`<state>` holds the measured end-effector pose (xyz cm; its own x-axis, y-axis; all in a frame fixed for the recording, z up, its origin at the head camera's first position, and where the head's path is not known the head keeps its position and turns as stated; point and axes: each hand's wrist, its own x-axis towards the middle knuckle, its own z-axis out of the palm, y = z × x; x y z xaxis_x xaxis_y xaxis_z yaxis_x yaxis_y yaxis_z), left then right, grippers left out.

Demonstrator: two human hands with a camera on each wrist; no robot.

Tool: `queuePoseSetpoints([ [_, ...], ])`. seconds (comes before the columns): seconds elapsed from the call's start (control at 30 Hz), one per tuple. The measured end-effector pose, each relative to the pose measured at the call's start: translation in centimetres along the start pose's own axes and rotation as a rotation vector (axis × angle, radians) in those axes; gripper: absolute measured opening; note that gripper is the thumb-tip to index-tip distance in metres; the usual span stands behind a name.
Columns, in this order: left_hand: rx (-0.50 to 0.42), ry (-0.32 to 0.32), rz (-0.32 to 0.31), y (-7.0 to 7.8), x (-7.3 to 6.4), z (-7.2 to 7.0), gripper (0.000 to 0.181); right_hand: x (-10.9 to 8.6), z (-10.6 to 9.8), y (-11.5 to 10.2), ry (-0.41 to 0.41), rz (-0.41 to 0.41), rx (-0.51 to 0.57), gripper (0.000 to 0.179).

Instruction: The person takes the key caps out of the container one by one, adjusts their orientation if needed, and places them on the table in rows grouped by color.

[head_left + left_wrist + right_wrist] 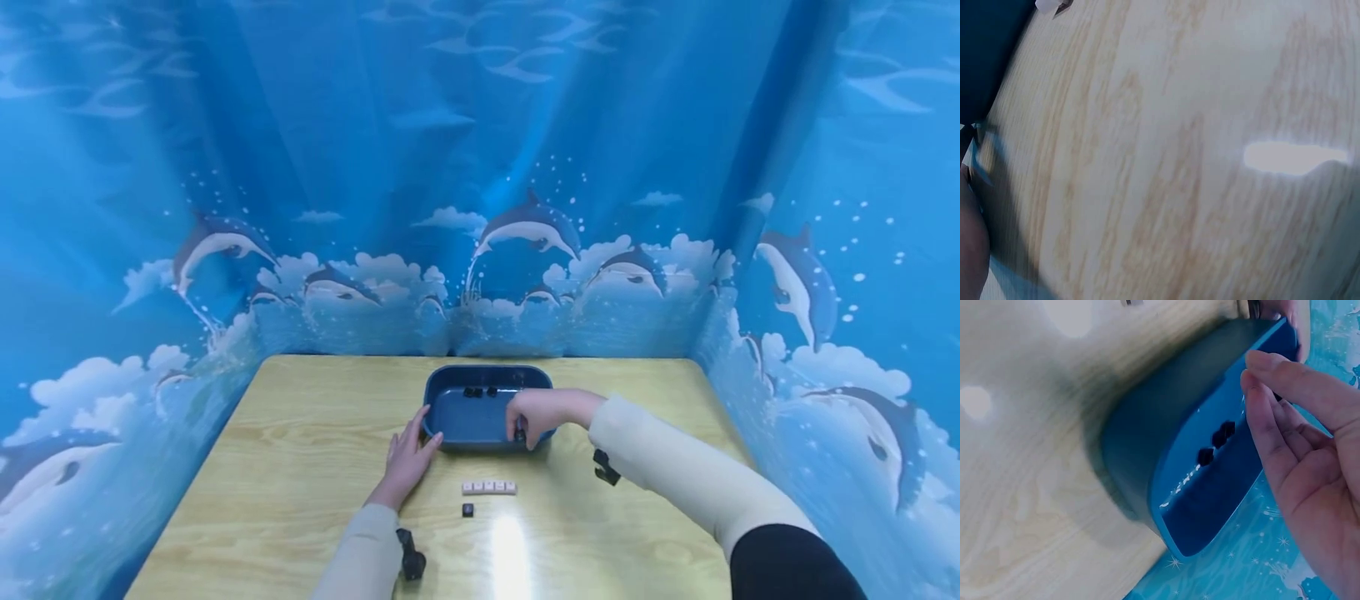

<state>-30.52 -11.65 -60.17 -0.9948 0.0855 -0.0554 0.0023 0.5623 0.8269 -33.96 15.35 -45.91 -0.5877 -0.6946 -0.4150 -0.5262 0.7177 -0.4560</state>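
A dark blue plastic basin (468,435) sits on the table near its far edge. My left hand (405,462) rests against the basin's left front corner, fingers fairly straight at the rim. Over the basin's right side is my right hand (531,414), reaching down with thumb and index finger brought together. They pinch a small black cube (520,435), mostly hidden by the fingers in the right wrist view. Several more black cubes (1206,456) lie on the basin floor toward its far wall. In the left wrist view only an edge of my left hand (971,244) shows.
In front of the basin, a row of small white blocks (489,487) with marks on top lies on the wooden table (315,467). One black cube (468,510) lies just nearer to me. A blue dolphin-print curtain (360,317) surrounds the table's back and sides.
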Motion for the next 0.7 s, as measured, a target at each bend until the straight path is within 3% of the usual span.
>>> queuePoseSetpoints([
  [0.37,0.007,-0.008,0.009,0.1,0.1,-0.1,0.065,-1.6,2.9,-1.6,0.073,-0.094,0.005,0.028],
  [0.7,0.008,-0.03,-0.002,0.4,0.0,-0.3,0.066,-1.9,7.2,-3.5,0.308,-0.03,0.153,0.021],
])
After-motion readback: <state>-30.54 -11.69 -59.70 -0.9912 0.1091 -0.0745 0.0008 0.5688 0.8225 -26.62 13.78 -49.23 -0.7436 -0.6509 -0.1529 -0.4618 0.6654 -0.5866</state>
